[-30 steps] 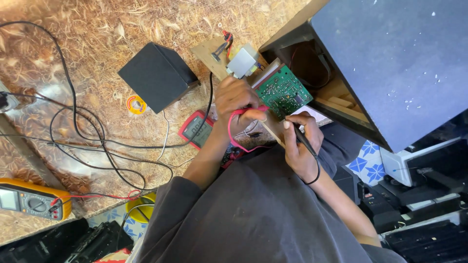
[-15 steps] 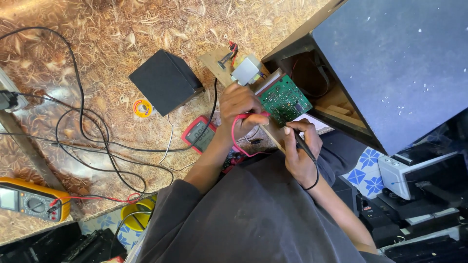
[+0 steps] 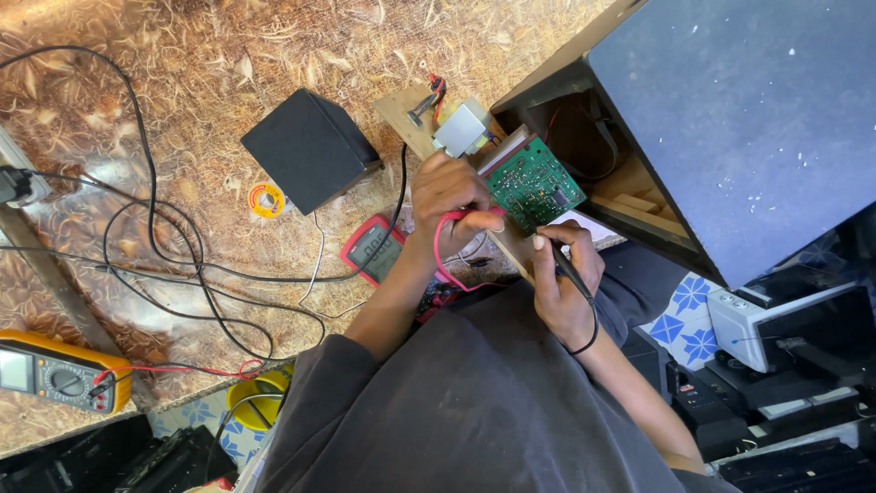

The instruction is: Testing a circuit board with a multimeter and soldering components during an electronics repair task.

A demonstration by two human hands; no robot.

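A green circuit board [image 3: 534, 184] lies tilted on a wooden panel at the open back of a large dark speaker cabinet [image 3: 730, 119]. My left hand [image 3: 449, 196] grips a red test probe [image 3: 476, 215] whose tip touches the board's left edge; its red lead loops down toward my body. My right hand [image 3: 564, 274] pinches a black test probe [image 3: 568, 269] against the board's lower edge. A grey transformer block [image 3: 460, 127] sits on the panel just above my left hand. A red multimeter [image 3: 372, 248] lies on the table left of my left forearm.
A small black speaker box [image 3: 310, 148] stands on the patterned table, a solder reel [image 3: 266, 200] beside it. Black cables [image 3: 164, 256] sprawl across the left. A yellow multimeter [image 3: 50, 372] rests at the lower left edge. Dark electronic devices [image 3: 794, 347] are stacked at the lower right.
The view has shifted slightly. Both hands keep their probes on the green board, with only small adjustments of position.
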